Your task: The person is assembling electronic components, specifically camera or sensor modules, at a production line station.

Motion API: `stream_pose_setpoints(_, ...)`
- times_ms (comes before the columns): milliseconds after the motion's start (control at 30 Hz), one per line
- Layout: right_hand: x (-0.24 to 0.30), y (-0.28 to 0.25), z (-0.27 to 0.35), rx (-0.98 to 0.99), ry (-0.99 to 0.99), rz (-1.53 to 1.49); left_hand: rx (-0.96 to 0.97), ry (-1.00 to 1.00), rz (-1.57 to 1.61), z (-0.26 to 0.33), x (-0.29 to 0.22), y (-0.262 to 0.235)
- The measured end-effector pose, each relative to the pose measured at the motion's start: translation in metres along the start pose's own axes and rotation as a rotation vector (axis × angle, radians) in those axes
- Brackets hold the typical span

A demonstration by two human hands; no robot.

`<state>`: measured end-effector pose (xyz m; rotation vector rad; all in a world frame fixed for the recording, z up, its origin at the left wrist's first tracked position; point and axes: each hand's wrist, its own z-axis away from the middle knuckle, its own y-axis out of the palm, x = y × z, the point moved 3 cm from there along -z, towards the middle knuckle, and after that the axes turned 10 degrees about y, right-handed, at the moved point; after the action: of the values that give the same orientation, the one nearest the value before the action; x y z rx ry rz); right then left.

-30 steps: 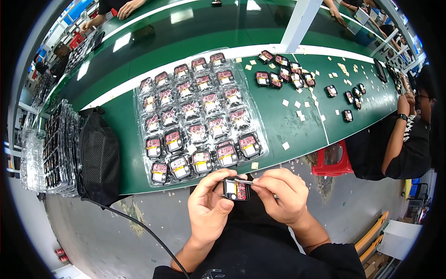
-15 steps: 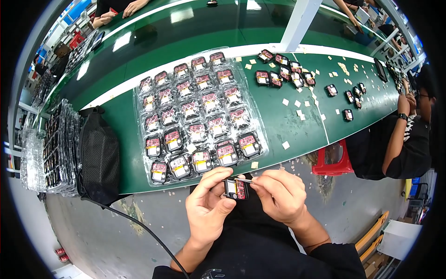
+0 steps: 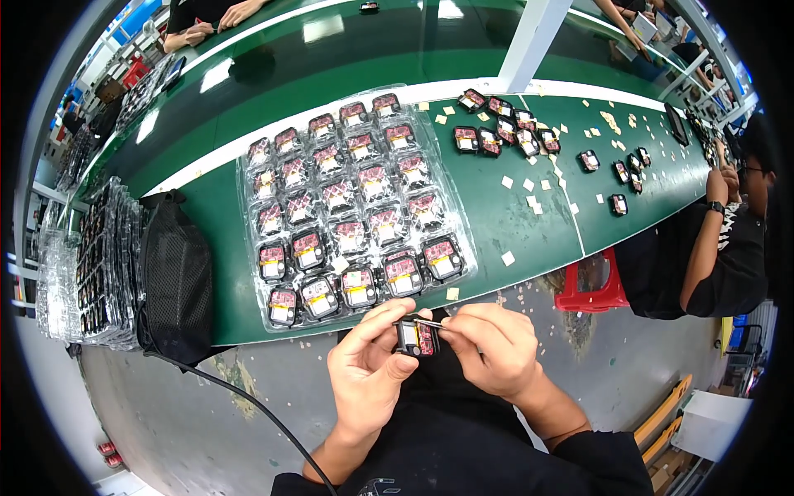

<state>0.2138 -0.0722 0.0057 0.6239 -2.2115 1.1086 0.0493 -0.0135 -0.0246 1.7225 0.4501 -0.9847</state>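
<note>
a: where am i finding the unit?
b: i'm seeing the unit (image 3: 418,337) sitting in the left hand (image 3: 364,384), above the lap, just off the near edge of the bench (image 3: 538,236). its red and white inside is facing up.
a: fingers?
b: left ones are grasping the unit, thumb pressing near its lower-left corner. right hand (image 3: 495,354) is pinching a thin metal tool (image 3: 433,323) between thumb and forefinger, tip pointing left over the unit's far side. i'm not managing to tell if the tip is touching.
a: around them?
b: clear tray (image 3: 465,217) is lying ahead on the bench, holding rows of similar units. loose units (image 3: 527,142) are clustering right of it, pale squares (image 3: 508,259) scattering around. black bag (image 3: 176,285) is standing left of the tray. i'm also seeing a co-worker (image 3: 703,248) sitting at far right.
</note>
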Motion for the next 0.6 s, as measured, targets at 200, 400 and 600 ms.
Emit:
stream_pose_setpoints(200, -0.043, -0.012, -0.014, -0.066, 0.288, 0.039, 0.162, 0.150, -0.011, -0.015, -0.013, -0.009)
stream_pose_setpoints(400, -0.110, -0.020, -0.040, -0.136, 0.446, 0.467, 0.042, 0.357, -0.654, -0.043, -0.032, -0.012)
stream_pose_setpoints(600, -0.125, -0.023, -0.080, -0.051, 0.734, 0.682, 0.070, 0.651, -1.386, -0.070, -0.040, 0.002)
